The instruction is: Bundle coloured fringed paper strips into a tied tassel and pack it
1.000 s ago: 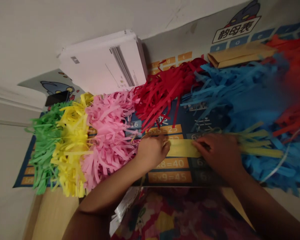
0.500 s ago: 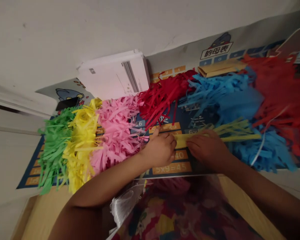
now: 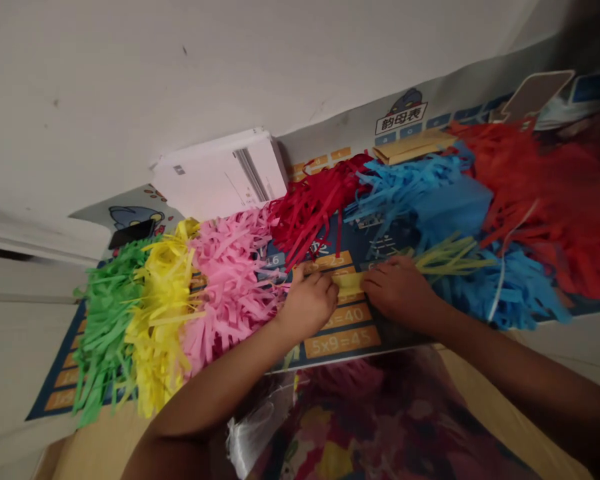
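A yellow paper tassel (image 3: 351, 284) stretches between my two hands, low over the printed mat (image 3: 343, 333). My left hand (image 3: 310, 300) closes on its left end, fingers curled. On the other side my right hand (image 3: 397, 290) grips it, and the cut yellow strips fan out beyond that hand to the right. A pile of pink fringed paper (image 3: 230, 287) lies just left of my left hand. Behind my hands is a dark red fringed bunch (image 3: 313, 210). Blue fringed paper (image 3: 450, 200) lies behind and right of my right hand.
Yellow (image 3: 165, 320) and green fringed paper (image 3: 110, 327) lie at the left. Bright red fringe (image 3: 545, 193) covers the right side. A white box (image 3: 220, 177) and a tan folded packet (image 3: 415, 147) stand against the wall. A phone-like dark object (image 3: 133, 235) lies back left.
The camera view has shifted, so the mat's contents sit further left at the right side. Both hands keep their hold on the yellow tassel, with little other visible movement.
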`<state>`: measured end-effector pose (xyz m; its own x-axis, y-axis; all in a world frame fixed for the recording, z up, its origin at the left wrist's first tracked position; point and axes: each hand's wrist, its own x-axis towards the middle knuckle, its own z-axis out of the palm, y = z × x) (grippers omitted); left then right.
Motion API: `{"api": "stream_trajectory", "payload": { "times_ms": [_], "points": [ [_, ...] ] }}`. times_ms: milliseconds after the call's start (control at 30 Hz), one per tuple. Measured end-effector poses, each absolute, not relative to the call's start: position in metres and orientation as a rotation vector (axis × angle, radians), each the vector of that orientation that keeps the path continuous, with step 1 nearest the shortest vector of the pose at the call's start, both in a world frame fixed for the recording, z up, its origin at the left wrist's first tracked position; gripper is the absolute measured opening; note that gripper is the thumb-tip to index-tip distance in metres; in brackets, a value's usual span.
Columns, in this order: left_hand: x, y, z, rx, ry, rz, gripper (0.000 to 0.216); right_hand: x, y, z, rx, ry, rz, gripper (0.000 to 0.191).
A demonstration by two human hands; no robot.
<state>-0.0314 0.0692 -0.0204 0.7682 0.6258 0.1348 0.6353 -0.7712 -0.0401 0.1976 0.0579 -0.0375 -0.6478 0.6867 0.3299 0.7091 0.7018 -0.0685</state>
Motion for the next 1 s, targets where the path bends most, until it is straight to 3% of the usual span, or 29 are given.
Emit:
{"api": "stream_trajectory", "payload": {
  "times_ms": [333, 633, 1000],
  "points": [
    [-0.052, 0.084, -0.020, -3.105, -1.578, -0.380, 0.016, 0.223, 0.076, -0.051, -1.370, -2.455, 0.456, 0.022],
    [-0.045, 0.089, -0.024, -2.965, -1.694, -0.338, 0.033, 0.217, 0.075, -0.054, -1.527, -2.314, 0.309, 0.028],
    [-0.043, 0.094, -0.028, -2.934, -1.672, -0.380, 0.033, 0.213, 0.077, -0.053, -1.559, -2.291, 0.272, 0.027]
  ]
}}
